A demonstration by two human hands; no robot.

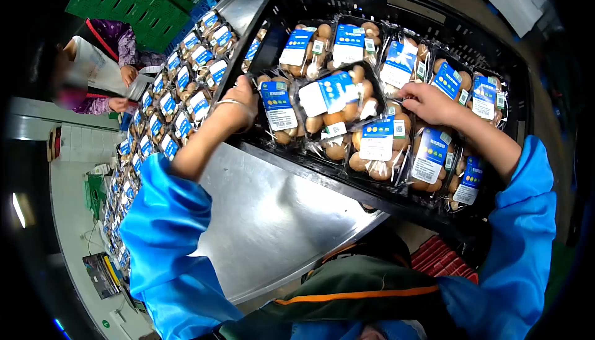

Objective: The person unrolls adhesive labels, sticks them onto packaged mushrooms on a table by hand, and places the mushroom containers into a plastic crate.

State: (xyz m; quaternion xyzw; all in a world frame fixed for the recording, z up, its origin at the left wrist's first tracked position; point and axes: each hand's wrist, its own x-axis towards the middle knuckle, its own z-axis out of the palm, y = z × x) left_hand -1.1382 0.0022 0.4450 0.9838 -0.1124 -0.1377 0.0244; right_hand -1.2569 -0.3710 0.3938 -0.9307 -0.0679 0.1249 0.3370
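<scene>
Glossy blue sleeves [164, 222] frame a left hand [238, 104] curled on the black plastic crate [328, 181]; the right hand [426, 102] touches a film-wrapped brown mushroom pack [397, 64], fingers bent, grip unclear.

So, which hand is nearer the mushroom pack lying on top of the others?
Right. The right hand is just beside the mushroom pack; the left hand is at the crate rim, another pack between.
</scene>
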